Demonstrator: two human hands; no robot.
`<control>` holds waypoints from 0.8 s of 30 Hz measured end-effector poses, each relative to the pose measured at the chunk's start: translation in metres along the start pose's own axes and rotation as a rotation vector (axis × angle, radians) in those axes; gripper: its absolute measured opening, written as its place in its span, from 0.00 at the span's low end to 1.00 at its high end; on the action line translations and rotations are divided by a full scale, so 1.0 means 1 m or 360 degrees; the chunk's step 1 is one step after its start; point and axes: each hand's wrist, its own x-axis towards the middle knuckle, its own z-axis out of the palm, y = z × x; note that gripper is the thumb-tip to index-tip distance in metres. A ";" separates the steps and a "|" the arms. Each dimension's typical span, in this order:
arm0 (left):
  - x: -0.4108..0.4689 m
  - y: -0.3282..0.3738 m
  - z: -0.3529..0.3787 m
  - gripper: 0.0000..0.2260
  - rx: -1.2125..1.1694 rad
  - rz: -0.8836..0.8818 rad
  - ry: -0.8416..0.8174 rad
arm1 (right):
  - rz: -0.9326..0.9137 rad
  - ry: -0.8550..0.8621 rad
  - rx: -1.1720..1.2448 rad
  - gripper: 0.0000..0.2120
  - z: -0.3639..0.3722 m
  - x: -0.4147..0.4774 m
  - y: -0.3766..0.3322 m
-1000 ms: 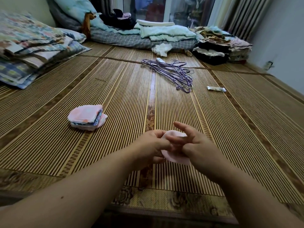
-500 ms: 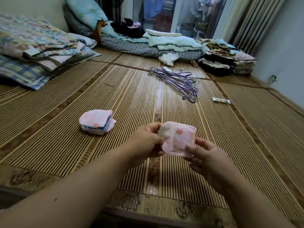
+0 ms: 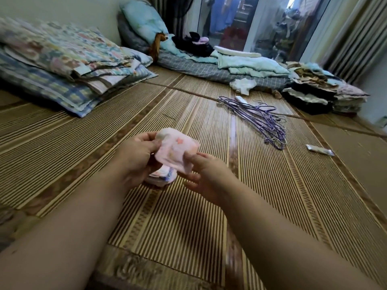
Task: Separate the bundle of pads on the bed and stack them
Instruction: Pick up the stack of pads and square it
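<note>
Mat, pink pad edge-pinched between left hand and right hand over stack

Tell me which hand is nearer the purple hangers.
Right. The right hand is left of the hangers, closer to the camera; the left hand is further left.

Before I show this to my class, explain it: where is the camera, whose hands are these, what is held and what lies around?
No machine here: a person wears one camera on the head, looking forward and down, so both arms reach in from below. The left hand and right hand each pinch an edge of a pink pad, just over a small stack of pads on the woven mat. Farther off lie purple hangers, a small packet and folded bedding.
</note>
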 end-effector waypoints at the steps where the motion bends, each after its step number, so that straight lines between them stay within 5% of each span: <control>1: 0.006 0.000 -0.006 0.07 0.0004 0.0008 0.0030 | 0.0000 -0.0048 0.0027 0.16 0.004 0.007 -0.002; 7: 0.040 -0.020 -0.042 0.03 0.0844 0.0212 0.0555 | -0.0023 0.0253 -0.0332 0.06 0.028 0.049 -0.002; 12: 0.049 -0.039 -0.051 0.05 0.1381 0.0268 0.0678 | -0.0039 0.0516 -0.0769 0.02 0.037 0.069 0.013; 19: 0.058 -0.034 -0.039 0.24 0.1455 -0.0247 0.0550 | 0.0046 0.0457 -0.0838 0.23 0.024 0.082 0.013; 24: 0.054 -0.032 -0.038 0.26 0.1584 -0.0351 0.0422 | 0.0398 0.0181 -0.0991 0.26 0.020 0.091 -0.001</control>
